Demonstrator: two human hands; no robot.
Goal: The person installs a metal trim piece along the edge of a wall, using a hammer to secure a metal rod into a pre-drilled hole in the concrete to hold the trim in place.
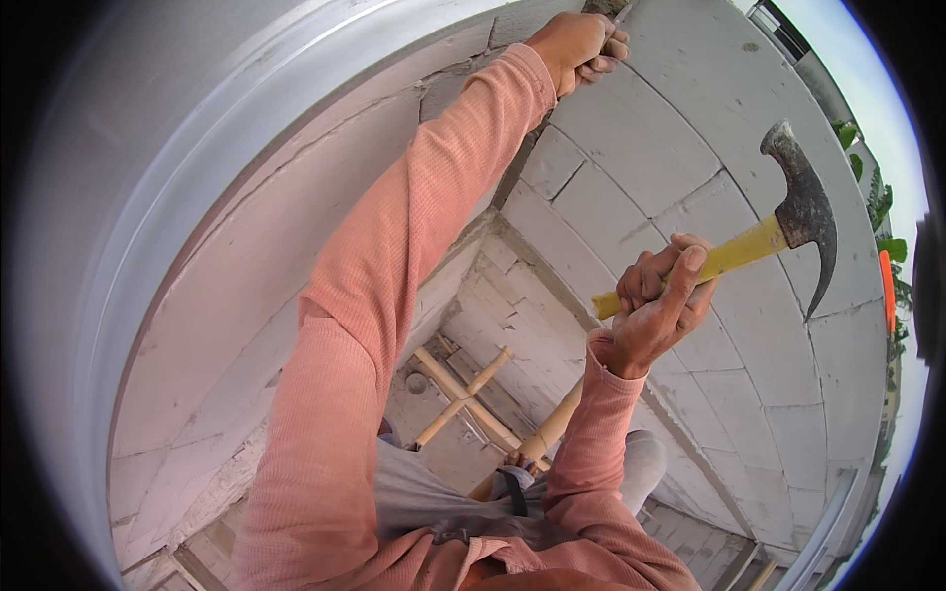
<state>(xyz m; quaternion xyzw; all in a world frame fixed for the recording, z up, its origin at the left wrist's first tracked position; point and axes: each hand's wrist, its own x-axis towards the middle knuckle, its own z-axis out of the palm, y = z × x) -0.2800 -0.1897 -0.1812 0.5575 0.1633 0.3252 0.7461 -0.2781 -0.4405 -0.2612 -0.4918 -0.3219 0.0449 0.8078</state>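
Right grip clamped around the yellow handle of a claw hammer, fingers wrapped tight near the handle's end; its dark rusted head is raised up and to the right, in front of the pale block wall. Left grip is closed at the top of the view, arm stretched up, pinching a thin object against the wall that I cannot identify. Far below, between my arms, I see crossed bamboo poles on a block floor
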